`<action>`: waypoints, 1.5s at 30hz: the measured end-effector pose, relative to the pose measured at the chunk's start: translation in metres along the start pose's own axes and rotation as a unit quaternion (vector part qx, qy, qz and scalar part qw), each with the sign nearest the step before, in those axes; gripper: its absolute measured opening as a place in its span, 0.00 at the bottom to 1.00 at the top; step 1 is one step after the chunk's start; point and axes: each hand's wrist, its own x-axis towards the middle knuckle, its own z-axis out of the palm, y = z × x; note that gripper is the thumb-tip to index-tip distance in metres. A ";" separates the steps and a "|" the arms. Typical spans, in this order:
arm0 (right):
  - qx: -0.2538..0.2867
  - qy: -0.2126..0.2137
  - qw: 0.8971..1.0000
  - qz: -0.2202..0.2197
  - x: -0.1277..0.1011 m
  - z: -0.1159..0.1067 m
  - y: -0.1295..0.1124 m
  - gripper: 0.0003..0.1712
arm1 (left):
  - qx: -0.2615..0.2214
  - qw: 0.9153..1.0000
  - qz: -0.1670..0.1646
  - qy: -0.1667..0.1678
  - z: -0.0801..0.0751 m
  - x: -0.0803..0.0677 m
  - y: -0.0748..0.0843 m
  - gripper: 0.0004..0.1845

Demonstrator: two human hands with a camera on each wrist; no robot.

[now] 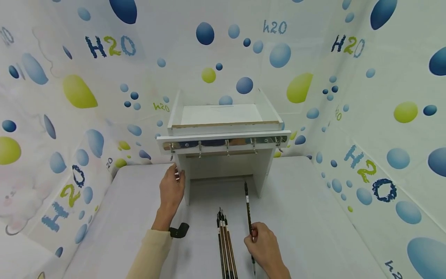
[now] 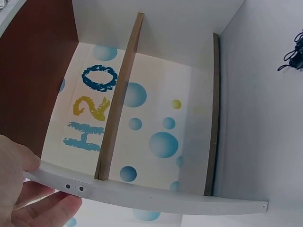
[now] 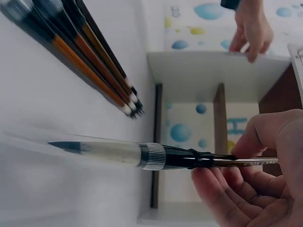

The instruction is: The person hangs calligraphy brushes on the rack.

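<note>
left hand: my left hand rests on the front edge of the left side panel of the white rack, fingers laid along the edge, steadying it, not wrapped round anything I can make out.
right hand: my right hand pinches one brush by its shaft between thumb and fingers; right wrist view shows the thumb over the handle just behind the metal ferrule.
brush position: low over the table, bristle tip towards the rack; whether it is just lifted or still touching the surface, I cannot tell.
hooks: row of hooks on the rack's chrome rail, all bare, nothing hangs there.
remaining brushes: bundle of brushes lies flat on the table between my hands, untouched.
progress: I judge it early, one brush in hand, none placed on the rack, the whole bundle left.
</note>
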 end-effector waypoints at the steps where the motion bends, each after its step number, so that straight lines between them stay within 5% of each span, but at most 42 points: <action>1: 0.001 0.013 1.000 -0.005 0.002 -0.002 0.002 0.11 | -0.001 1.000 -0.001 0.000 0.000 0.000 0.000 0.20; 19: 0.026 0.174 0.983 -0.049 0.028 -0.035 0.011 0.13 | -0.001 1.000 0.007 0.009 0.000 0.000 -0.003 0.19; 45: 0.016 0.184 0.982 -0.045 0.047 -0.051 0.010 0.12 | -0.010 1.000 0.010 -0.003 0.001 0.000 -0.002 0.19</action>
